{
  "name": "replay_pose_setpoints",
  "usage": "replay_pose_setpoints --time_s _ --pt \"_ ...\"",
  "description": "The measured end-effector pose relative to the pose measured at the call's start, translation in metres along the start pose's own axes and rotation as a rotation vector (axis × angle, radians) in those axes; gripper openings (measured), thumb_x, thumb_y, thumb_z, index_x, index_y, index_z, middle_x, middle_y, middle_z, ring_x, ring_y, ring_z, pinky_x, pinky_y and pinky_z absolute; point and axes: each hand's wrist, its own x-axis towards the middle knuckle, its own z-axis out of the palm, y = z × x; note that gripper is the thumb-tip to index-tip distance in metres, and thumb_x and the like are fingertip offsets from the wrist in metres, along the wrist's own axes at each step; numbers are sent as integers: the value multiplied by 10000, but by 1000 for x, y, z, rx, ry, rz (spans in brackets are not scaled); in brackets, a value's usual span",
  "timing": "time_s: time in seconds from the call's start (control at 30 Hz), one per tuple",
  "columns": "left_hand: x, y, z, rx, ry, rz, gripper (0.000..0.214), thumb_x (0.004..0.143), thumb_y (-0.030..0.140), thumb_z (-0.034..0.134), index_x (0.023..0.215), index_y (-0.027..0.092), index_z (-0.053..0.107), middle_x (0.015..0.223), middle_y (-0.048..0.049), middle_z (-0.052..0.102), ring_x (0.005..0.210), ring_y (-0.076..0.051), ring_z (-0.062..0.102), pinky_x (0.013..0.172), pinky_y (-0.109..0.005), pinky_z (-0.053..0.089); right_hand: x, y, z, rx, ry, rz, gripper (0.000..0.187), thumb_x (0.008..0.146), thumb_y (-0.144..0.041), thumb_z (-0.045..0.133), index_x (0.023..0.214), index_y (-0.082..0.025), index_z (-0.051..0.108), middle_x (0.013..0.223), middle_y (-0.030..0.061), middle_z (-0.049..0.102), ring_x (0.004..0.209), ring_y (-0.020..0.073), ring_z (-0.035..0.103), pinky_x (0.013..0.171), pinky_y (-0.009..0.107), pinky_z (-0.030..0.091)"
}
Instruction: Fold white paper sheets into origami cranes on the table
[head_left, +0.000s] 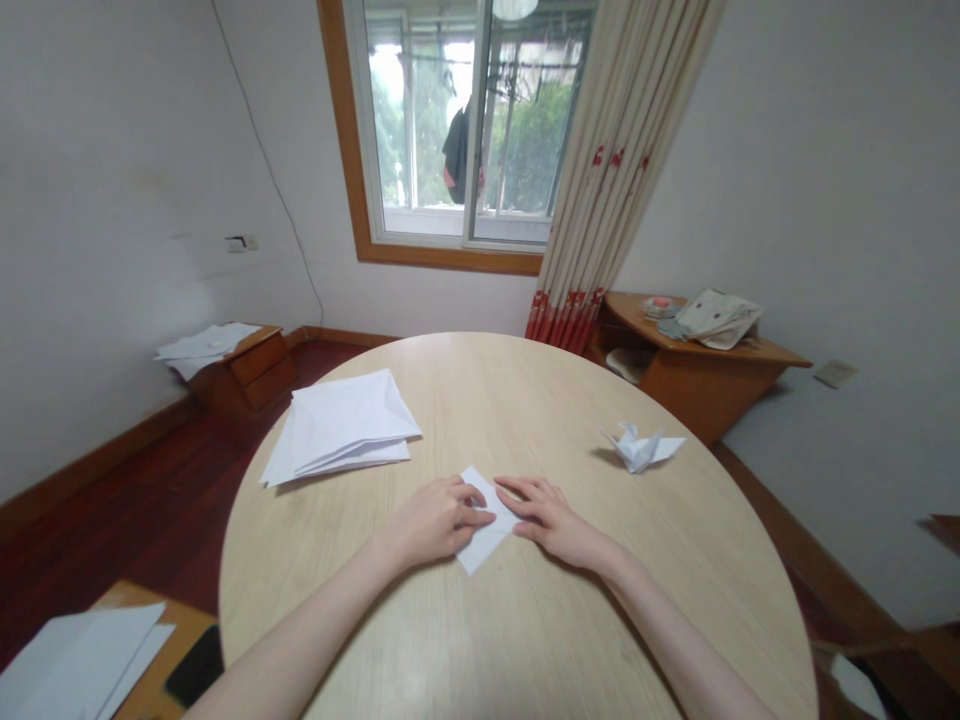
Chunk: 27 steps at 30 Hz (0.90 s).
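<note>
A small folded sheet of white paper [480, 550] lies diamond-wise on the round table, with one corner toward me. My left hand [439, 515] grips its left side, fingers bent and pressed together on the paper. From the right, my right hand [551, 515] rests over the paper's right corner, fingers stretched out and apart, tips touching it. Parts of the folds are hidden beneath my fingers. A folded white paper crane [637, 448] sits farther right on the table, out of reach of either hand's fingers.
A stack of white paper sheets [352, 415] lies at the table's left. The round wooden table [480, 370] has a curved edge. Lower left, more paper [82, 655] and a dark phone [196, 668] lie on a lower surface. A corner shelf [705, 365] stands back right.
</note>
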Motion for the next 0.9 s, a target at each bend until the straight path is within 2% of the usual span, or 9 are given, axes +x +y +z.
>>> replay_pose_setpoints --time_s 0.33,0.53,0.67,0.9 --pt "-1 9 -1 24 -26 -33 231 880 266 549 1049 263 707 1155 -40 634 1017 -219 551 867 -352 429 -3 -2 2 4 11 -19 453 890 -223 510 1334 -313 500 1479 20 386 1310 252 329 1099 498 224" --pt "0 12 3 123 64 -64 202 907 351 541 976 310 727 1153 -25 641 1085 -242 509 1044 -495 266 -7 -6 2 -24 32 -53 411 894 -241 512 1304 -254 538 1475 61 389 1341 263 297 1096 504 253" --pt "0 10 6 176 90 -87 197 897 391 560 987 328 723 1176 -24 629 1144 -252 493 1095 -544 176 -9 -14 -2 -77 53 -70 376 900 -289 526 1267 -226 574 1471 67 397 1343 273 303 1092 489 279" --pt "1 6 9 264 153 -101 271 877 483 556 980 300 729 1204 -50 605 1195 -286 457 1120 -589 93 -10 -24 -4 -112 101 -89 326 911 -344 528 1188 -215 641 1368 79 528 1276 272 428 1052 461 343"
